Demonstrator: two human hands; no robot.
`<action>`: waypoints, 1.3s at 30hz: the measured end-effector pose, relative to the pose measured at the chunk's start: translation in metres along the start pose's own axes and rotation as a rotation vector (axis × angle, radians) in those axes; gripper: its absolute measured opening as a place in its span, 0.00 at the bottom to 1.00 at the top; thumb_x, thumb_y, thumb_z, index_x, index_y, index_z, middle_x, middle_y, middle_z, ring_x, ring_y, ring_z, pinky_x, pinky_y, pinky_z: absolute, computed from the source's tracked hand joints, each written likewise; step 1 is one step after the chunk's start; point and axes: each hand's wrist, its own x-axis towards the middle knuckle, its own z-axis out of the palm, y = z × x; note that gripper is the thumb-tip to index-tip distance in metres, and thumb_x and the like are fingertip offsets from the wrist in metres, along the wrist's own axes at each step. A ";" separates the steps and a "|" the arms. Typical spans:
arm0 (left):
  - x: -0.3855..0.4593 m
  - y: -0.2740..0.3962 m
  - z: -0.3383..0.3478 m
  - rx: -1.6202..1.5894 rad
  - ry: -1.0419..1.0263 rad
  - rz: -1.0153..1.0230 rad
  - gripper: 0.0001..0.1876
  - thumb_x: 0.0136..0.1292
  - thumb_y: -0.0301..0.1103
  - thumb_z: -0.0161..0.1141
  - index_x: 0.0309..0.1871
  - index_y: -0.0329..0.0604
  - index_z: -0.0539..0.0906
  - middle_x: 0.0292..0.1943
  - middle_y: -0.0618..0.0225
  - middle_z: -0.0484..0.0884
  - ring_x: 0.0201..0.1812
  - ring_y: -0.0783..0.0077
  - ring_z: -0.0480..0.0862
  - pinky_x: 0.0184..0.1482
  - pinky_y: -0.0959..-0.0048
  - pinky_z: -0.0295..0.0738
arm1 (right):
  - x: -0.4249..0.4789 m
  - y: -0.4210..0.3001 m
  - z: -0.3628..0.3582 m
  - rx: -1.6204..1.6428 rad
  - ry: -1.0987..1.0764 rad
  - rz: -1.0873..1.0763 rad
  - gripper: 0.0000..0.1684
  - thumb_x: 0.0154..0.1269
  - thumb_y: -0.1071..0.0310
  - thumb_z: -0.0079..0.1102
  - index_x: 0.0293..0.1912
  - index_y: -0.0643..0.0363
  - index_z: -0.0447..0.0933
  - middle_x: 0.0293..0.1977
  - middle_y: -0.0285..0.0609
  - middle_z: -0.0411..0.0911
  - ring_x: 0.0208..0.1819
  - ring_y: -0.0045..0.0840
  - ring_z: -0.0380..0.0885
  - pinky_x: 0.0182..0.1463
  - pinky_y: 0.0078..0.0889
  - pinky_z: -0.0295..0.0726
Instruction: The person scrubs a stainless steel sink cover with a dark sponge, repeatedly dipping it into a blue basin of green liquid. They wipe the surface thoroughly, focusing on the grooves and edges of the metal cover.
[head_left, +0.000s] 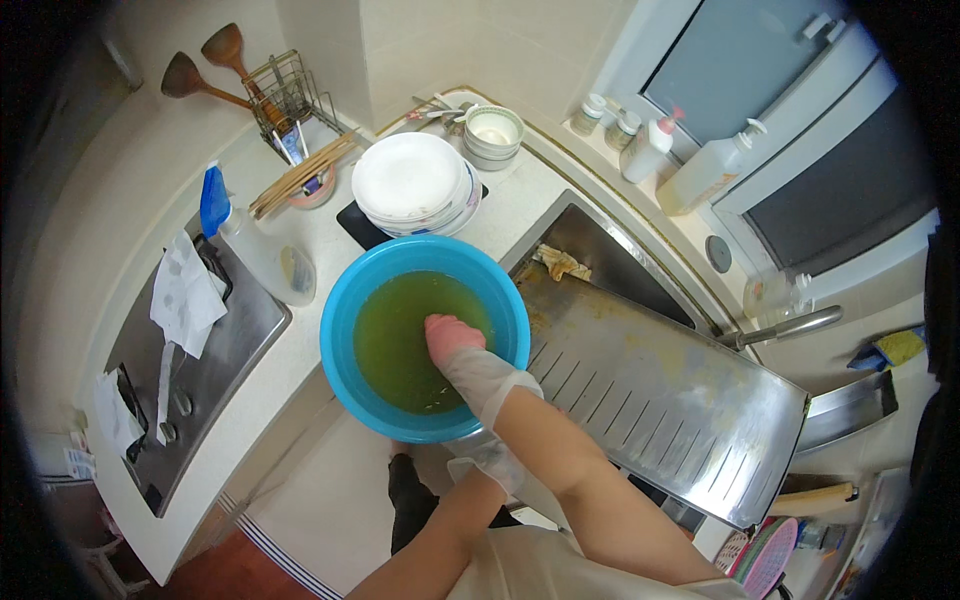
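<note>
A blue plastic basin (336, 330) stands in front of me, holding murky greenish water (397, 337). My right hand (454, 339), in a translucent glove, reaches into it; its fingers are partly under the water and what they may hold cannot be made out. Below the basin's near rim, my left hand (480, 450) in a like glove is mostly hidden by the basin and the right arm. Right beside the basin lies a large stained sheet-metal panel with slots (660, 375), set across the sink (622, 262).
Stacked white plates (409, 176) and small bowls (493, 131) are behind the basin. A spray bottle (270, 259) and wooden chopsticks (304, 174) stand left, near a cooktop (240, 360) with paper towels (187, 300). A faucet (787, 326) projects at right; pump bottles (701, 176) line the windowsill.
</note>
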 end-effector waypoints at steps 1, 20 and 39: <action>0.001 0.001 -0.005 0.003 -0.021 -0.001 0.19 0.60 0.47 0.55 0.35 0.35 0.79 0.34 0.54 0.82 0.41 0.50 0.80 0.46 0.58 0.75 | 0.001 0.001 -0.003 0.038 -0.037 -0.001 0.14 0.66 0.66 0.46 0.47 0.57 0.75 0.48 0.49 0.78 0.49 0.41 0.79 0.48 0.43 0.80; 0.004 0.003 -0.001 -0.010 -0.082 0.003 0.19 0.60 0.47 0.53 0.34 0.37 0.80 0.32 0.55 0.82 0.39 0.53 0.81 0.44 0.57 0.75 | -0.030 0.007 -0.017 -0.104 -0.141 -0.096 0.16 0.64 0.67 0.53 0.52 0.55 0.71 0.53 0.48 0.72 0.55 0.43 0.74 0.53 0.46 0.77; 0.012 0.003 -0.016 0.033 -0.301 -0.081 0.19 0.61 0.49 0.52 0.36 0.40 0.80 0.32 0.57 0.82 0.39 0.54 0.81 0.42 0.57 0.75 | -0.014 0.018 -0.035 0.160 -0.143 0.069 0.31 0.63 0.44 0.54 0.56 0.56 0.72 0.49 0.48 0.78 0.51 0.40 0.78 0.52 0.43 0.77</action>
